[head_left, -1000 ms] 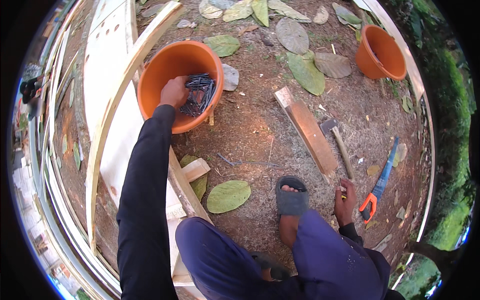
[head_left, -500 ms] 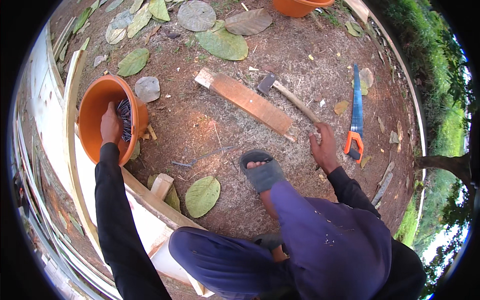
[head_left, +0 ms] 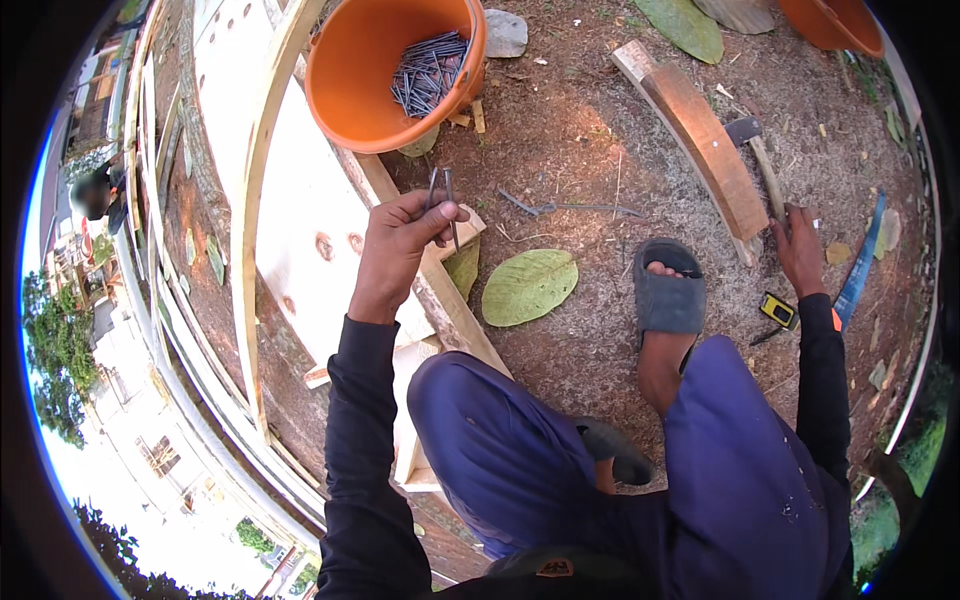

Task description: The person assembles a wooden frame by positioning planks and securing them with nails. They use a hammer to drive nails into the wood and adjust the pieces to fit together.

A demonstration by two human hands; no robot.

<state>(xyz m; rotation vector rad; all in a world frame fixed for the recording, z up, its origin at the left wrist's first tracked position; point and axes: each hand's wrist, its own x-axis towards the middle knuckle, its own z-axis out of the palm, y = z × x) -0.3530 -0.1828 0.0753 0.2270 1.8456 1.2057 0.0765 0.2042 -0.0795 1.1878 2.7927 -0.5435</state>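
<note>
My left hand (head_left: pixel 392 250) is raised over the edge of a pale wooden frame, pinching a few nails (head_left: pixel 449 195) that stick up and down past the fingertips. Beyond it, an orange bucket (head_left: pixel 350 80) holds a heap of loose nails (head_left: pixel 430 72). My right hand (head_left: pixel 800 255) reaches to the ground on the right, its fingers closed about the end of a wooden-handled hatchet (head_left: pixel 766 175) with a dark metal head. The head lies beside a reddish-brown wood block (head_left: pixel 705 150); the fingers partly hide the handle's end.
A yellow tape measure (head_left: pixel 778 310) and a handsaw (head_left: pixel 862 262) lie near my right forearm. A pale board panel (head_left: pixel 300 215) with timber edges stretches along my left. A green leaf (head_left: pixel 530 287) lies before my knees. Another orange bucket (head_left: pixel 835 22) stands far right; a person (head_left: pixel 95 195) is far left.
My left hand has come out of the bucket with nails in its fingers and moved back toward me. My right hand has closed on the hatchet handle. The view has swung left.
</note>
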